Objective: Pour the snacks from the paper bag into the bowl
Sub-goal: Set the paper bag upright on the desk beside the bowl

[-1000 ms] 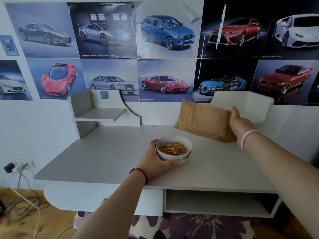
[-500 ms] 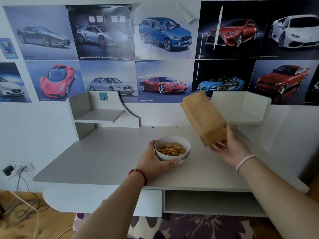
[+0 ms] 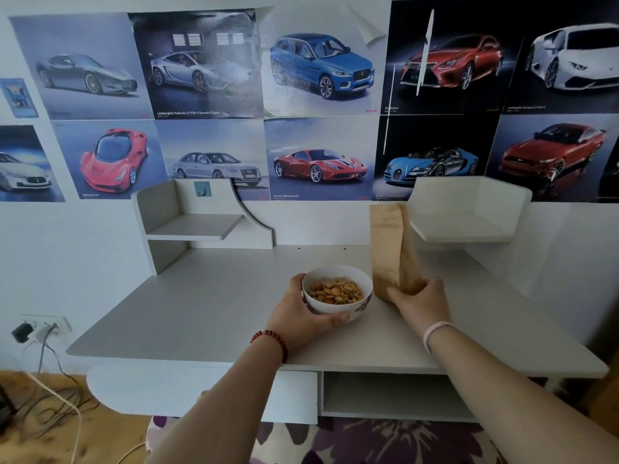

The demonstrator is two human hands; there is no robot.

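paper bag (image 3: 390, 249) turned from tilted to upright, right hand (image 3: 420, 301) now gripping its base

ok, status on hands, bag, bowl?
Left hand grips bowl, snacks inside. Right hand holds paper bag upright beside bowl. Nothing in the way.

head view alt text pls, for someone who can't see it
A left hand grips a white bowl of snacks on a grey desk, while the right hand holds a brown paper bag upright beside it. Car posters cover the wall.
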